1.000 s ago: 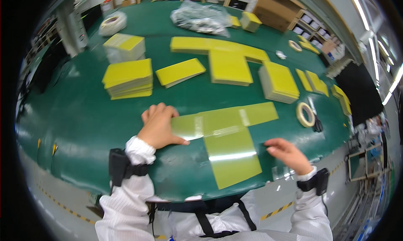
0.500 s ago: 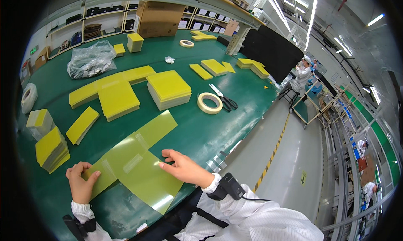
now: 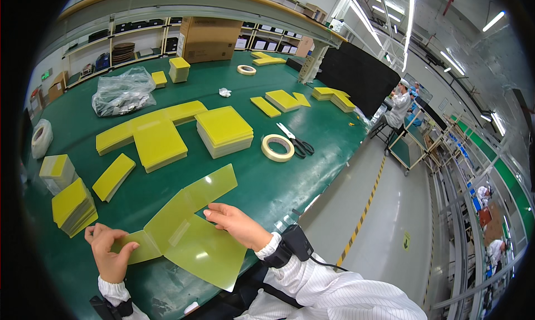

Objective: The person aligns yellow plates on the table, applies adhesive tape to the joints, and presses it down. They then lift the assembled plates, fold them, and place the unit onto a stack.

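Observation:
A translucent yellow-green sheet piece [image 3: 186, 225], made of several panels joined with clear tape strips, sits at the near edge of the green table. Its panels bend along the seams, and parts of it look raised off the tabletop. My left hand [image 3: 111, 252] holds the narrow left panel, thumb on top and the other fingers round its end. My right hand [image 3: 238, 226] is closed at the inner edge of the large panel, thumb and fingers together; its grip is partly hidden.
Beyond are a T-shaped yellow stack [image 3: 159, 139], a square stack [image 3: 224, 131], a masking tape roll [image 3: 277, 148] and scissors [image 3: 298, 140]. Smaller stacks [image 3: 73, 207] stand at left, near a clear tape roll [image 3: 42, 139]. A plastic bag [image 3: 123, 91] and a cardboard box [image 3: 209, 39] lie farther back.
The sheet piece has bent more at its seams, its large panel tilting up. My right hand has shifted slightly left along it. The view has tipped up a little.

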`<control>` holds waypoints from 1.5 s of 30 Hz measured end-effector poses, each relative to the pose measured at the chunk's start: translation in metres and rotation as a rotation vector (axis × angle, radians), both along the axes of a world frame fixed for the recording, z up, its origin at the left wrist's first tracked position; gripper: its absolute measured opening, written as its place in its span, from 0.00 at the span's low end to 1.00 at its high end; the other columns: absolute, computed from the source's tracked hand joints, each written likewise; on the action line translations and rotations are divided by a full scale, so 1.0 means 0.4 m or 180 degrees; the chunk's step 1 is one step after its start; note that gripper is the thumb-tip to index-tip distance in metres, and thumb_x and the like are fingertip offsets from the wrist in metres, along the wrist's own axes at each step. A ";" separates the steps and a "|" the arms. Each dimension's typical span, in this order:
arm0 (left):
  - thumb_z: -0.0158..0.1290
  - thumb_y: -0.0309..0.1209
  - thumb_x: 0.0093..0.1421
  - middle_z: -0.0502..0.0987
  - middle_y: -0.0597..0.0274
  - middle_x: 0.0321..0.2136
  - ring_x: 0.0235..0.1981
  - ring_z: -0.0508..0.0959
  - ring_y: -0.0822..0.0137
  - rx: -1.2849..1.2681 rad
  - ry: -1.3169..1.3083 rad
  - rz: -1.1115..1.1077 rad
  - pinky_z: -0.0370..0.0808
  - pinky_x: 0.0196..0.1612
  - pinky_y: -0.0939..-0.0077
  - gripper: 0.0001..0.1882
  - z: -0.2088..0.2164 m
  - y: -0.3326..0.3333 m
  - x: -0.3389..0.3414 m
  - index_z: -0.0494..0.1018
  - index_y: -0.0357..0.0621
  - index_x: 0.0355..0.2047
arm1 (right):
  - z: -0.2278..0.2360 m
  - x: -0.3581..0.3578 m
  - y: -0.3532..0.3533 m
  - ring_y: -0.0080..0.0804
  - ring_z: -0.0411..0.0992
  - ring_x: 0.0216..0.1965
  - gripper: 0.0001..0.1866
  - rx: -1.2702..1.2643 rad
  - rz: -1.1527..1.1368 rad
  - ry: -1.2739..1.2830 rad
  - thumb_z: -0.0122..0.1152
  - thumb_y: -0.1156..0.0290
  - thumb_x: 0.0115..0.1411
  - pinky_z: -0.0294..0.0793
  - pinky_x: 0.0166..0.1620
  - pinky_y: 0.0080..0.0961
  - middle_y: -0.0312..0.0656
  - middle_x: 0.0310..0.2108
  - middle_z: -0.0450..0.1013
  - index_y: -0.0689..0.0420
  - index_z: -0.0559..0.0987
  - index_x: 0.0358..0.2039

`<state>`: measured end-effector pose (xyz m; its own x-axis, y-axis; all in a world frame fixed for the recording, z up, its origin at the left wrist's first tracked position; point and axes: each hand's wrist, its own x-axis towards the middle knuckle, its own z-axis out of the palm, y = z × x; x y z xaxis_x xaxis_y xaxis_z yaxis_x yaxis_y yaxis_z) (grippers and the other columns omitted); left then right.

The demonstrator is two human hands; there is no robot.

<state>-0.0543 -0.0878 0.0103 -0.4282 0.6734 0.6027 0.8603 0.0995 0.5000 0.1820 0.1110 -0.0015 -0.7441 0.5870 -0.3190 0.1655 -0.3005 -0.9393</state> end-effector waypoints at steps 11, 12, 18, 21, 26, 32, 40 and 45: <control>0.65 0.27 0.37 0.69 0.65 0.17 0.28 0.67 0.61 0.0297 0.0889 0.0241 0.54 0.53 0.60 0.12 0.069 -0.039 0.010 0.73 0.43 0.23 | -0.010 -0.045 0.008 0.32 0.68 0.51 0.39 -0.0084 0.0291 -0.0210 0.53 0.54 0.64 0.68 0.53 0.25 0.53 0.57 0.63 0.71 0.53 0.63; 0.65 0.27 0.37 0.69 0.65 0.17 0.28 0.67 0.60 0.0300 0.0872 0.0247 0.54 0.53 0.60 0.12 0.070 -0.043 0.010 0.73 0.43 0.23 | -0.003 -0.054 0.011 0.31 0.69 0.49 0.39 0.0036 0.0442 -0.0311 0.53 0.52 0.64 0.69 0.52 0.24 0.53 0.55 0.65 0.71 0.55 0.63; 0.64 0.28 0.37 0.68 0.64 0.18 0.28 0.67 0.60 0.0313 0.0807 0.0173 0.54 0.52 0.60 0.13 0.068 -0.054 -0.004 0.72 0.43 0.23 | 0.043 -0.096 0.042 0.27 0.72 0.45 0.34 -0.0431 0.0902 -0.0343 0.50 0.49 0.65 0.72 0.47 0.21 0.46 0.48 0.72 0.68 0.64 0.58; 0.64 0.29 0.37 0.68 0.64 0.18 0.28 0.66 0.60 0.0328 0.0716 0.0181 0.55 0.51 0.62 0.13 0.066 -0.059 -0.011 0.72 0.43 0.23 | 0.030 -0.107 0.046 0.23 0.71 0.46 0.29 -0.0695 0.0902 -0.0139 0.49 0.51 0.66 0.72 0.49 0.21 0.39 0.48 0.72 0.63 0.68 0.56; 0.64 0.30 0.39 0.68 0.63 0.19 0.28 0.66 0.61 0.0238 0.0494 0.0348 0.56 0.48 0.64 0.12 0.057 -0.064 -0.027 0.72 0.43 0.23 | 0.024 -0.105 0.042 0.23 0.73 0.45 0.21 -0.0806 0.0676 0.0771 0.51 0.59 0.67 0.73 0.49 0.22 0.37 0.47 0.73 0.60 0.70 0.54; 0.62 0.34 0.44 0.69 0.61 0.22 0.29 0.66 0.61 0.0211 0.0151 0.0510 0.57 0.46 0.66 0.13 0.028 -0.048 -0.042 0.71 0.41 0.24 | 0.024 -0.092 0.042 0.22 0.73 0.43 0.19 -0.0671 0.0672 0.1069 0.51 0.60 0.67 0.75 0.45 0.21 0.36 0.46 0.73 0.60 0.71 0.52; 0.62 0.33 0.41 0.70 0.61 0.22 0.28 0.67 0.62 -0.0015 -0.0998 0.0246 0.60 0.39 0.70 0.12 -0.010 -0.027 -0.059 0.72 0.39 0.23 | 0.067 -0.063 0.013 0.25 0.74 0.44 0.21 -0.1081 0.1007 0.1041 0.45 0.59 0.69 0.76 0.45 0.24 0.36 0.47 0.73 0.59 0.69 0.56; 0.62 0.33 0.42 0.70 0.61 0.21 0.27 0.67 0.62 -0.0270 -0.1147 0.0140 0.60 0.36 0.70 0.12 -0.026 -0.004 -0.061 0.73 0.39 0.22 | 0.075 -0.029 0.019 0.27 0.72 0.48 0.23 -0.1200 0.1147 0.0999 0.43 0.59 0.70 0.75 0.48 0.26 0.41 0.53 0.70 0.61 0.65 0.58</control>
<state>-0.0787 -0.0896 -0.0001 -0.6323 0.6907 0.3509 0.6245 0.1865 0.7584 0.1705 0.1185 0.0287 -0.9671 0.1700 -0.1892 0.0511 -0.5986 -0.7994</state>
